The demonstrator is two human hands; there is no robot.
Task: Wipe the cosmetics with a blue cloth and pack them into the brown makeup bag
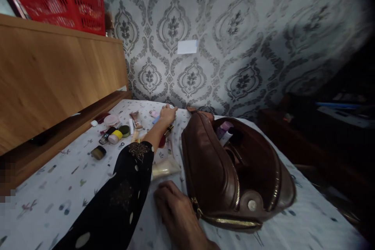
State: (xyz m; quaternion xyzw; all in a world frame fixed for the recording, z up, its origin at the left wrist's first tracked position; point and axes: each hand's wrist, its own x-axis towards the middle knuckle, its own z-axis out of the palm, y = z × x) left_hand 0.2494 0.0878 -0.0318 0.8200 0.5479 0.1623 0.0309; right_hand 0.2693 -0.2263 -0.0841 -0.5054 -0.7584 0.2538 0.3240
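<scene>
My left hand (168,115) reaches across to the far edge of the bed-like surface, its fingers bent around something I cannot make out. Beside it lie a pale blue item (156,120) and a small gold-and-dark tube (169,130). My right hand (178,213) rests on the patterned sheet, fingers curled with nothing seen in them. Just beyond it is a cream-coloured squeeze tube (165,168). To its right stands a brown leather handbag (205,156), unzipped wide, with a purple-capped bottle (224,129) and a white tube (225,139) inside.
Several cosmetics lie on the left, among them a yellow-banded jar (115,136), a green-lidded jar (124,130) and a dark-lidded jar (98,152). A wooden cabinet (58,70) with a red basket (67,0) on top borders the left. Patterned wallpaper (216,70) rises behind.
</scene>
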